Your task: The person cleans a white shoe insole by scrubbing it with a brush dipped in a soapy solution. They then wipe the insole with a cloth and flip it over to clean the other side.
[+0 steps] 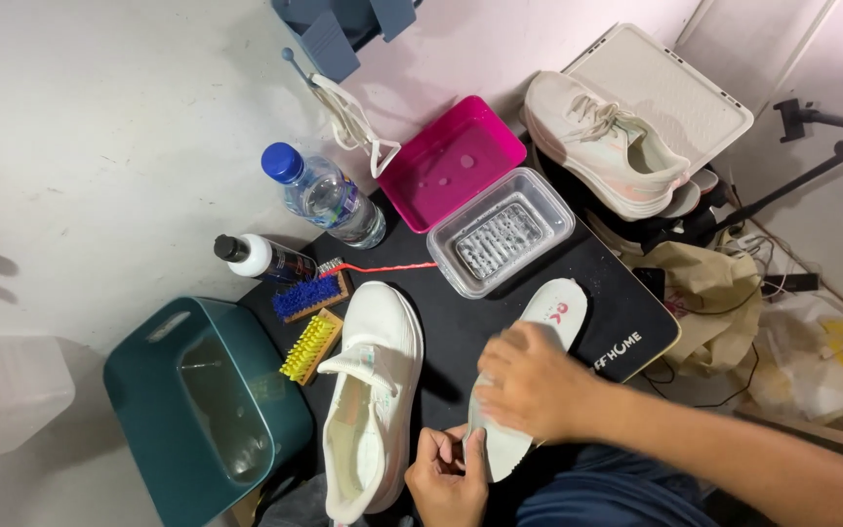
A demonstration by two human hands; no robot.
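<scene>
A white insole (550,314) lies lengthwise on the black mat (626,307), toe end pointing away from me. My right hand (531,381) rests flat on its middle, fingers closed over it. My left hand (449,473) pinches the insole's near heel end between thumb and fingers. Just left of the hands lies a white laceless sneaker (373,390), opening up, tongue pulled out.
A teal bin (202,410) stands at the left. Blue brush (309,296) and yellow brush (312,344) lie beside the shoe, with a small bottle (263,260) and a water bottle (324,198) behind. Clear tray (500,229), pink tray (449,161) and a second sneaker (602,141) sit farther back.
</scene>
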